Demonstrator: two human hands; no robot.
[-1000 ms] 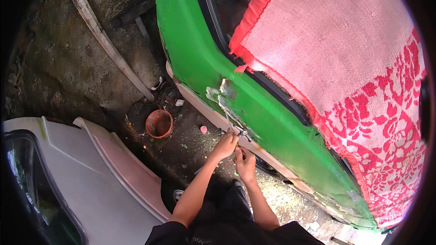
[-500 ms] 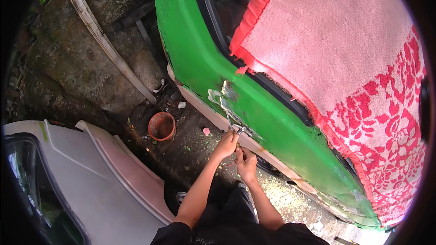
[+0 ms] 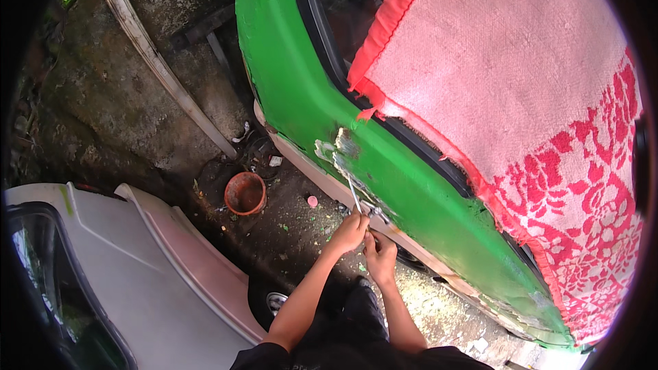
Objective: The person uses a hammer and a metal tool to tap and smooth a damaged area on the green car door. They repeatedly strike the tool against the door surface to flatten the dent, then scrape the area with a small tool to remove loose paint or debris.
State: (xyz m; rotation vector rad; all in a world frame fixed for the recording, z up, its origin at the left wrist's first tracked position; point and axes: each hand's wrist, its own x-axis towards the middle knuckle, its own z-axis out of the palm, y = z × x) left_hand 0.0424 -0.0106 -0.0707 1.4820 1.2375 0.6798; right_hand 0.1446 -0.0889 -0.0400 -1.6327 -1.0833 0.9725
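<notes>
My left hand (image 3: pixel 349 233) is closed around a thin, shiny metal rod-like tool (image 3: pixel 355 195). Its slim end points up and left toward the green car body (image 3: pixel 404 185), near a patch of scraped, flaking paint (image 3: pixel 338 151). Just beyond my fingers a small chrome-coloured piece (image 3: pixel 376 214) shows against the car's side; I cannot tell whether it belongs to the tool. Close beside the left, my right hand (image 3: pixel 381 257) has its fingers bent and pinched together at the tool's lower part. What lies between them is mostly hidden.
A pink-and-red patterned towel (image 3: pixel 493 96) drapes over the car's roof and windows. To the left stands a pale grey car (image 3: pixel 157 267). On the littered ground are a terracotta pot (image 3: pixel 245 194) and a small pink object (image 3: pixel 312 201). A long curved strip (image 3: pixel 161 62) leans behind.
Both hands have shifted slightly down and to the right with the tool. More of its slim metal length now shows above my left hand.
</notes>
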